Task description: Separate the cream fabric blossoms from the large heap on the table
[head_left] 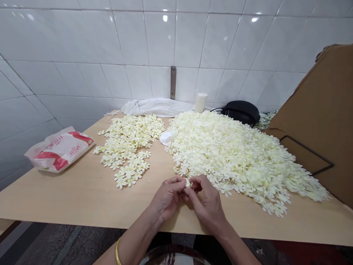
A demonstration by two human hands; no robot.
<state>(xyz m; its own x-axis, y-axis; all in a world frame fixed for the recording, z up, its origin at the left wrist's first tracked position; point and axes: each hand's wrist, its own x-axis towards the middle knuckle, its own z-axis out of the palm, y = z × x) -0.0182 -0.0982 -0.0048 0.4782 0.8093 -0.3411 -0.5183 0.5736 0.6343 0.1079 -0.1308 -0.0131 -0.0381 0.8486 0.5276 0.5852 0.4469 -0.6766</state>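
The worktop [96, 202] carries a large heap of pale flowers [228, 151]. Right of that heap stands a cardboard sheet or box [317, 110]; left of it lies a smaller pile of flowers [135, 127], and farther left a pink-and-white packet [66, 151]. At the heap's near left edge, the left hand [168, 195] and right hand [209, 204] pinch a single small flower [188, 183] between their fingertips. A white cylinder [200, 103] stands at its back edge.

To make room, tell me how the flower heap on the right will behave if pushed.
The heap will probably spread, as it looks like many loose flowers. It looks thin-petalled, so probably light for its size. Pushed back, it might tip the upright white cylinder behind.
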